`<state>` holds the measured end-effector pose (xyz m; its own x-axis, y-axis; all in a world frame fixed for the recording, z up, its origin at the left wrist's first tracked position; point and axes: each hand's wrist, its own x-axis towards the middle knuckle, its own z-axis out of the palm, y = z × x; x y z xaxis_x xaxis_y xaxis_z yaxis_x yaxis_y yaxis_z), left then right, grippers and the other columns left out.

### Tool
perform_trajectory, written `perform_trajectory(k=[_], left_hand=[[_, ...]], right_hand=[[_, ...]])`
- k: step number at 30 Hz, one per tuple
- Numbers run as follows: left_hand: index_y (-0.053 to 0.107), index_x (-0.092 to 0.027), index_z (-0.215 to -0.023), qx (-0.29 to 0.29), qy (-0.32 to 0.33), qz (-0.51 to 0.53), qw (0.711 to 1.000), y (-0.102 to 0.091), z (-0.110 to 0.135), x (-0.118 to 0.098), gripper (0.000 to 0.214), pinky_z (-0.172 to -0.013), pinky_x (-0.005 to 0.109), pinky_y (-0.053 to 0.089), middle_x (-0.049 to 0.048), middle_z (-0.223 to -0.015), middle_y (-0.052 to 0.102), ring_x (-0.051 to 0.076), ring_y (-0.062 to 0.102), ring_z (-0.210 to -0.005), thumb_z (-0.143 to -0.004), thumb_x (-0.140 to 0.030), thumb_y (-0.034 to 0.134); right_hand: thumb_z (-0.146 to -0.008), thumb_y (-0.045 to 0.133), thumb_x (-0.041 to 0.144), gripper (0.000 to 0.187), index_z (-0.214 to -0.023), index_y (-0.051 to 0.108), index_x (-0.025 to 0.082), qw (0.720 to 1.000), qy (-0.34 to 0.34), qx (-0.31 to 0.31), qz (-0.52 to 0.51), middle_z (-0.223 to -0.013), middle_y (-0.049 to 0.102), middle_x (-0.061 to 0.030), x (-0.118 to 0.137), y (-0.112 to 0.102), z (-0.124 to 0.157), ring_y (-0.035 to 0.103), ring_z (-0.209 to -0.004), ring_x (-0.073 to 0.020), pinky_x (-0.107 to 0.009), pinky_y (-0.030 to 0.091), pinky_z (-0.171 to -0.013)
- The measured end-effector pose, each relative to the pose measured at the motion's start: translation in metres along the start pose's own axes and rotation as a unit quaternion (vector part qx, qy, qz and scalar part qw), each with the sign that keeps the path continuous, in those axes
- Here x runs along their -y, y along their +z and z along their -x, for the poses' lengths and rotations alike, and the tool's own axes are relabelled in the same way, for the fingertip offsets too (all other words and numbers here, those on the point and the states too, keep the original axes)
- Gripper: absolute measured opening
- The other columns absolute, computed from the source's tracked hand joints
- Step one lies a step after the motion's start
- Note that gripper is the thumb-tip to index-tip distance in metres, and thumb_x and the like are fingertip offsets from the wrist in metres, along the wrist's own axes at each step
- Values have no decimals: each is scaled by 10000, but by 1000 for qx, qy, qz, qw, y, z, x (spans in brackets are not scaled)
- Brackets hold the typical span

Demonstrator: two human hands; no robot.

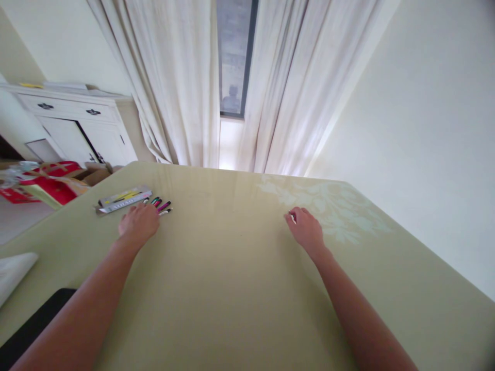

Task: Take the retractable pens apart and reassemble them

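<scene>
My left hand is at the left side of the table with its fingers bent down over several pens. The pens have purple, green, black and white parts, and their ends fan out past my fingers to the right. How firmly the fingers grip them is hidden. Just behind this hand lies a flat, pale pen box with yellow marks and dark lettering. On the right, well apart from the pens, my right hand is closed, thumb against fingers. Something small and white shows at its fingertips, too little to name.
The pale green table has a light leaf pattern at its far right. A black flat object and a white object lie near left. Beyond stand red packages, a white cabinet and curtains.
</scene>
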<state>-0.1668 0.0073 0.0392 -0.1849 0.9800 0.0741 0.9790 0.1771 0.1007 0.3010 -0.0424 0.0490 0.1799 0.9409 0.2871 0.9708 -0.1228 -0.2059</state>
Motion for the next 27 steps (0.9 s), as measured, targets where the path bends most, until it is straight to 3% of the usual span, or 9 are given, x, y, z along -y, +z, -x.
perform_trajectory(k=[3,6,8,9,11,14,20,24,27], left_hand=[[667,-173,-945,3,46,58,997,-1,6,-26,205,-880,552,459,205,-1095,685,423,611,-1103,-913,-263,485],[632,-218,-1016,54,166,151,973,3,30,-80,184,-806,370,495,92,-931,737,269,693,-891,-951,-298,479],[637,-232,-998,98,307,298,898,10,53,-118,163,-766,327,488,59,-913,745,236,689,-842,-945,-344,532],[651,-239,-961,114,344,346,865,14,64,-133,158,-761,322,487,47,-907,748,227,684,-831,-937,-360,553],[668,-235,-914,133,351,422,825,24,79,-151,164,-769,321,499,37,-878,750,218,686,-825,-924,-374,582],[689,-212,-924,117,294,496,809,39,83,-152,217,-752,311,514,40,-872,743,212,683,-820,-874,-422,666],[718,-203,-1027,73,210,551,804,54,67,-136,294,-654,253,461,28,-835,727,164,628,-737,-871,-450,692],[709,-181,-865,74,207,535,816,52,71,-139,336,-583,239,395,6,-702,659,145,552,-638,-904,-507,636],[625,-175,-672,69,198,517,830,49,76,-140,498,-536,244,347,-6,-586,563,136,490,-555,-972,-551,496]], right_hand=[[-989,538,412,267,-1020,678,187,979,-110,24,-171,-916,669,-62,41,16,20,632,-820,-200,-325,469,-785],[-978,583,432,448,-1364,534,209,931,-176,47,-317,-1180,638,-99,73,34,46,625,-812,-165,-322,501,-806],[-964,619,406,523,-1441,475,246,909,-214,62,-353,-1265,608,-111,82,42,57,632,-902,-180,-325,510,-833],[-969,618,377,460,-1400,525,248,899,-241,83,-356,-1229,631,-102,83,44,60,634,-933,-188,-331,508,-855],[-995,578,327,271,-1241,646,235,887,-272,115,-355,-1106,690,-80,81,46,61,640,-959,-200,-338,496,-882],[-1018,526,295,208,-1101,699,216,885,-249,111,-378,-1028,725,-67,77,46,55,647,-960,-201,-330,481,-885],[-1029,469,317,294,-900,704,195,896,-157,97,-404,-738,636,-6,76,45,50,573,-699,-156,-253,407,-668],[-1019,480,324,298,-884,713,194,889,-146,122,-417,-683,589,15,76,44,50,529,-640,-140,-237,370,-621],[-1001,511,331,265,-889,710,195,883,-153,127,-426,-692,591,12,76,44,50,531,-652,-145,-241,375,-626]])
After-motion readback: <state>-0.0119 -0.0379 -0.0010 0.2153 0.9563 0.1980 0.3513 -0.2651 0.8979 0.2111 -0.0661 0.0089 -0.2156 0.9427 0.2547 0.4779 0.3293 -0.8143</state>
